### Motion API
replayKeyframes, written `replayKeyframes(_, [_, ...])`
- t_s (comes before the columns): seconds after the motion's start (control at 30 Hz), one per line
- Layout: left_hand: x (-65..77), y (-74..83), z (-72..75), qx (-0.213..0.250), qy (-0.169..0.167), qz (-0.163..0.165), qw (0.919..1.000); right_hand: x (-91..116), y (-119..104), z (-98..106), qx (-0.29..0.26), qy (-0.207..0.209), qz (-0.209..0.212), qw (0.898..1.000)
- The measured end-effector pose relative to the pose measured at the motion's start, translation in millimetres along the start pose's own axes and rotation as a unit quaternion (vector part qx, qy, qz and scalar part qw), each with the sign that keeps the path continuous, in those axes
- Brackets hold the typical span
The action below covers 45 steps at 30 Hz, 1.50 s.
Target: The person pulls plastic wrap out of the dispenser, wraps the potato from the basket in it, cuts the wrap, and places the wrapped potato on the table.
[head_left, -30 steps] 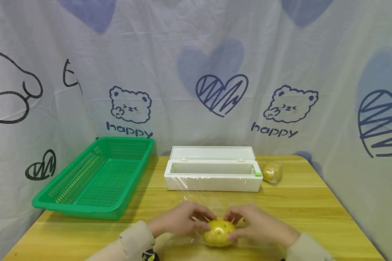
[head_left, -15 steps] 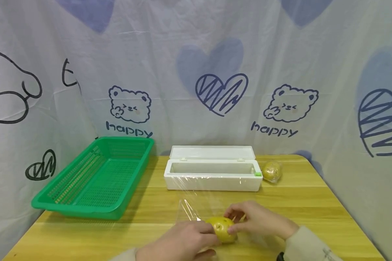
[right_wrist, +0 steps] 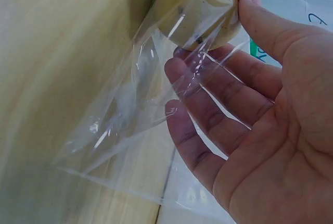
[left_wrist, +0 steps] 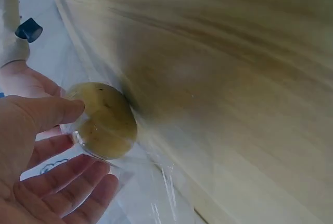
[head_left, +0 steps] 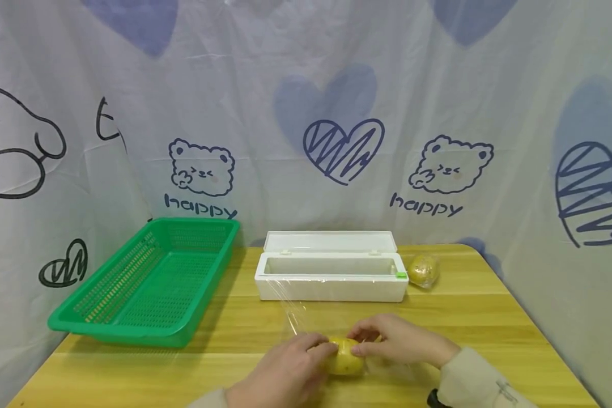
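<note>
1. Lower centre: a potato [head_left: 347, 360] between the left hand [head_left: 288, 369] and right hand [head_left: 403, 340].
2. Centre: a box [head_left: 331, 290] on the table [head_left: 489, 323], behind the potato.
3. Left: a basket [head_left: 179, 333].
4. Right of centre: a second potato [head_left: 423, 271] just beside the box.
5. Top: a curtain [head_left: 270, 195] behind the table.

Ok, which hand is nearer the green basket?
Left. The left hand is right of the basket, closer to the camera; the right hand is farther right, across the potato.

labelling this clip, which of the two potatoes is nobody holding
The far potato, resting on the table just right of the white box, no hand touching it. The near potato is held between the left hand and right hand.
</note>
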State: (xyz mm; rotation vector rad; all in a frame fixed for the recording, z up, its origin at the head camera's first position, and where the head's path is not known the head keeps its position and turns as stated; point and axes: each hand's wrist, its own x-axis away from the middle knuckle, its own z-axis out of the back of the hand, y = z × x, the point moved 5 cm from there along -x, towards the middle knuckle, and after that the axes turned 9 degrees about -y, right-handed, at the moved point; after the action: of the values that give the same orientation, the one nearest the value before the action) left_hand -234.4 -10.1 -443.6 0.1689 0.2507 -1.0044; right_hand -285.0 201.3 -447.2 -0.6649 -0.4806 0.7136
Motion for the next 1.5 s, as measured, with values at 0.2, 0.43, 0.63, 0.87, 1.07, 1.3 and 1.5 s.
replayKeyframes(0.2, [-7.0,-10.3,-6.2,0.034,0.003,0.039,0.9986,-2.8,2.1,1.8,0.022,0.004,-0.002,1.0])
replayKeyframes(0.43, [-11.8,-18.9,-9.9,0.049,-0.022,0.065,0.9964,-3.8,-0.5,3.7,0.038,0.018,-0.008,0.999])
replayKeyframes(0.63, [-14.0,-24.5,-11.2,0.075,-0.042,0.074,0.9936,3.4,-8.9,10.6,0.069,0.064,-0.031,0.995])
replayKeyframes(0.87, [-18.1,-32.9,-11.7,0.112,-0.042,0.061,0.9909,18.7,-34.7,6.5,0.196,0.156,0.017,0.968])
replayKeyframes(1.07, [-21.1,-38.0,-10.7,0.13,-0.034,0.043,0.99,21.0,-40.3,-10.4,0.276,0.19,0.047,0.941])
replayKeyframes(1.3, [-20.7,-40.6,-10.8,0.148,-0.035,0.046,0.9873,18.1,-37.6,-18.8,0.298,0.199,0.033,0.933])
replayKeyframes(1.5, [-21.6,-39.8,-9.1,0.161,-0.031,0.051,0.9852,15.9,-34.7,-20.2,0.276,0.201,0.017,0.94])
